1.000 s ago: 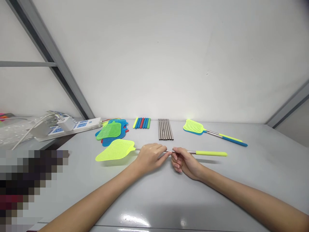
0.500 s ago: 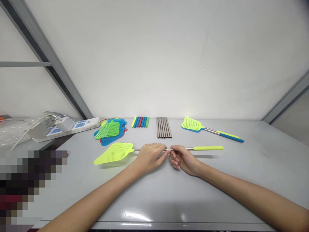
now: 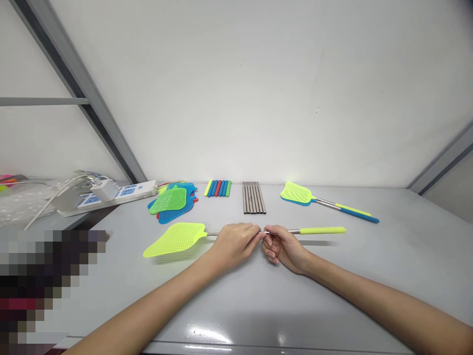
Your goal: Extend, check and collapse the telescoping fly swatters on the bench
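Observation:
A yellow fly swatter (image 3: 176, 239) with a perforated head, a thin metal shaft and a yellow grip lies crosswise in both hands, just over the table. My left hand (image 3: 236, 244) is closed round the shaft on the head side, knuckles up. Close beside it, my right hand (image 3: 283, 246) pinches the shaft between thumb and forefinger, its other fingers curled. The yellow grip (image 3: 322, 230) sticks out to the right of my right hand. The fingers hide the middle of the shaft.
Behind lie a pile of green and blue swatter heads (image 3: 172, 202), a row of coloured grips (image 3: 218, 188) and several metal tubes (image 3: 253, 198). Two assembled swatters (image 3: 297, 194) rest at the back right. A power strip (image 3: 121, 196) with cables stands at the left on the grey table (image 3: 236, 305).
The hands have moved slightly closer together on the shaft, covering more of its middle. The whole view has shifted a little.

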Demonstrator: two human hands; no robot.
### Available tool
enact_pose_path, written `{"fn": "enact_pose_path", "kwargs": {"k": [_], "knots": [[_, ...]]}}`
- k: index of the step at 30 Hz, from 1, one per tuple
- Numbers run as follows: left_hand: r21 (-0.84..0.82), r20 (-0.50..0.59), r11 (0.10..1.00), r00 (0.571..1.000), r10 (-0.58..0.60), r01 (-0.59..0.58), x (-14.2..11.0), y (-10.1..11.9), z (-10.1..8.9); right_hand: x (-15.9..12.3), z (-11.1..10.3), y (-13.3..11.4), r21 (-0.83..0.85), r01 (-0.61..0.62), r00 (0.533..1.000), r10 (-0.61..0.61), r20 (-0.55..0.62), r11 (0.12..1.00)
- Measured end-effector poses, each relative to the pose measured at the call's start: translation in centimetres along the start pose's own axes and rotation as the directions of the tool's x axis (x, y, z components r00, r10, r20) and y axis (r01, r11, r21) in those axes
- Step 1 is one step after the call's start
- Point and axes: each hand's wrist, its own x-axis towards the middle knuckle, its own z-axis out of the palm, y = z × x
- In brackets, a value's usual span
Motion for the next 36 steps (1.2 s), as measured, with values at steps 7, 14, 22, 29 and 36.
{"fn": "enact_pose_path", "kwargs": {"k": [7,14,22,29,36], "knots": [[-0.003,0.019,1.000,1.000,-0.002,0.002,0.00,0.10,-0.19,0.13,-0.05,0.14,0.000,-0.004,1.000,0.004,-0.006,1.000],[0.014,0.025,1.000,1.000,-0.008,0.008,-0.09,0.03,0.07,0.04,-0.17,0.17,-0.007,0.006,1.000,-0.006,-0.002,1.000],[0.056,0.012,0.998,1.000,-0.013,0.013,-0.03,-0.12,-0.03,0.06,0.08,0.11,-0.023,0.010,1.000,-0.010,0.005,1.000],[0.090,-0.009,0.996,1.000,-0.021,0.022,0.10,-0.46,0.07,0.12,0.06,-0.15,-0.026,-0.014,1.000,0.014,0.013,1.000],[0.107,0.004,0.994,1.000,-0.025,0.024,-0.01,-0.43,-0.18,0.13,0.02,-0.16,-0.033,-0.048,0.998,0.050,0.041,0.998]]}}
